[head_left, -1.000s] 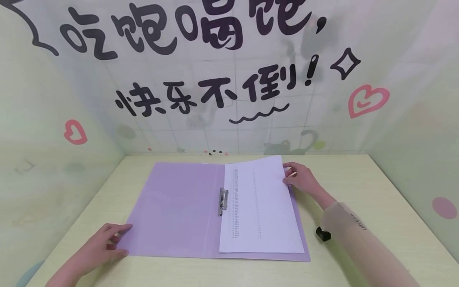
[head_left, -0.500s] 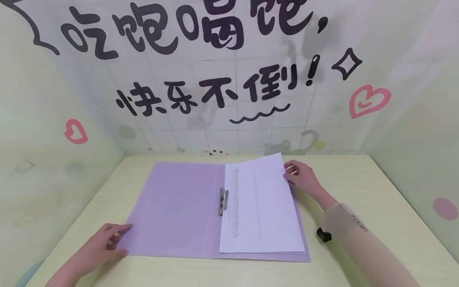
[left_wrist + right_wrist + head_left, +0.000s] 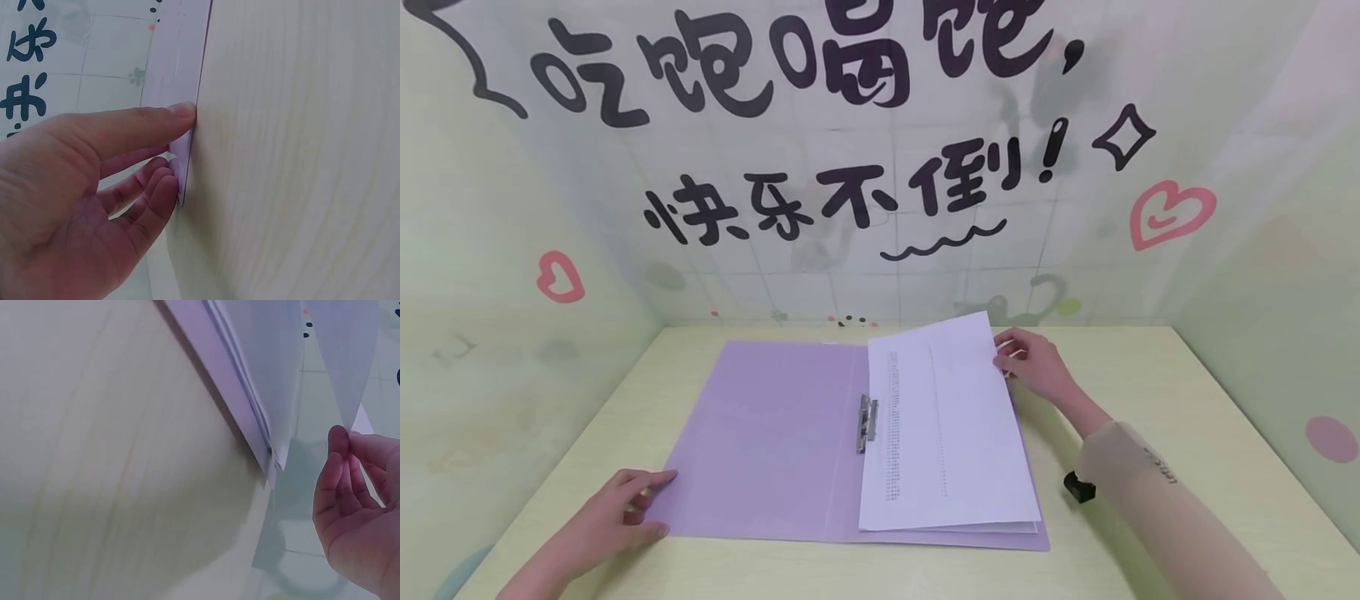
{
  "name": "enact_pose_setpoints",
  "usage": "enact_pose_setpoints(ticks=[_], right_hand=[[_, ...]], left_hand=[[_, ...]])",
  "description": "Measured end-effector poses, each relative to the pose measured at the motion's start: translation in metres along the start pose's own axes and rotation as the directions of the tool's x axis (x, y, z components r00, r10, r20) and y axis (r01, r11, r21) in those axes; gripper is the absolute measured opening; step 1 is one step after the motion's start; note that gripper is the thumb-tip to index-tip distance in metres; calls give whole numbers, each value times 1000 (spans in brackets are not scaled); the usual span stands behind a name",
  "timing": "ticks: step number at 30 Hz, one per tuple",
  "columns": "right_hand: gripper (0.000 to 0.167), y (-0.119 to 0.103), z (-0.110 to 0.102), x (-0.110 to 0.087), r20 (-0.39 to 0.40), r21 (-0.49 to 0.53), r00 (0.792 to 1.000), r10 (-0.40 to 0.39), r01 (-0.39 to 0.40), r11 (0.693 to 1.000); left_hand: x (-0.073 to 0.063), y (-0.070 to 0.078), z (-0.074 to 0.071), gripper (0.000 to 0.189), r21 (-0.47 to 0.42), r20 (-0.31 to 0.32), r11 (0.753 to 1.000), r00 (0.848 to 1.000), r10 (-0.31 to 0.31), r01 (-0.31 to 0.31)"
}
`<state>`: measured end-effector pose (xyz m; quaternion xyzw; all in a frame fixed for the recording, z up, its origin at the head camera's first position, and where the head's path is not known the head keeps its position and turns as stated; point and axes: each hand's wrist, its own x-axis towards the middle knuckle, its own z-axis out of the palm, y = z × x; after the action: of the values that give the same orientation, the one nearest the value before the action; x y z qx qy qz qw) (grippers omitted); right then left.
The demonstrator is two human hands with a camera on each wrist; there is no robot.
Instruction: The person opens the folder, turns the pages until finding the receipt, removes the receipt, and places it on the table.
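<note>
A light purple folder [image 3: 767, 442] lies spread flat on the table, its metal lever clip [image 3: 867, 421] near the spine. Printed sheets of paper are on its right half. Between thumb and fingertips my right hand [image 3: 1037, 364] pinches the top sheet [image 3: 970, 433] by its far right edge, and that edge is lifted and bent upward. Other sheets [image 3: 250, 375] stay below on the folder, apart from the raised one in the right wrist view. My left hand [image 3: 606, 521] rests at the folder's near left corner, thumb [image 3: 181, 112] and fingertips touching its edges.
A small black object [image 3: 1078, 487] lies on the wooden table [image 3: 1157, 392] to the right, partly behind the right sleeve [image 3: 1150, 492]. Printed curtains [image 3: 850, 275] with lettering and hearts enclose the table at the back and both sides.
The top sheet has risen higher at its far right edge, with a gap opening at its near edge. My right hand has moved slightly up and away. The left hand stays put.
</note>
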<state>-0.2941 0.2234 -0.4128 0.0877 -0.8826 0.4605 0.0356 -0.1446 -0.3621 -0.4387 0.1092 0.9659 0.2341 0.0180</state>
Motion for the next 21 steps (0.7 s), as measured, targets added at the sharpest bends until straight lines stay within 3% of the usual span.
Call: enact_pose_setpoints(ticks=[21], right_hand=[[31, -21, -11, 8, -1, -43, 1000, -8, 8, 999]], left_hand=[[1, -8, 1, 66, -3, 45, 1000, 999, -13, 13]])
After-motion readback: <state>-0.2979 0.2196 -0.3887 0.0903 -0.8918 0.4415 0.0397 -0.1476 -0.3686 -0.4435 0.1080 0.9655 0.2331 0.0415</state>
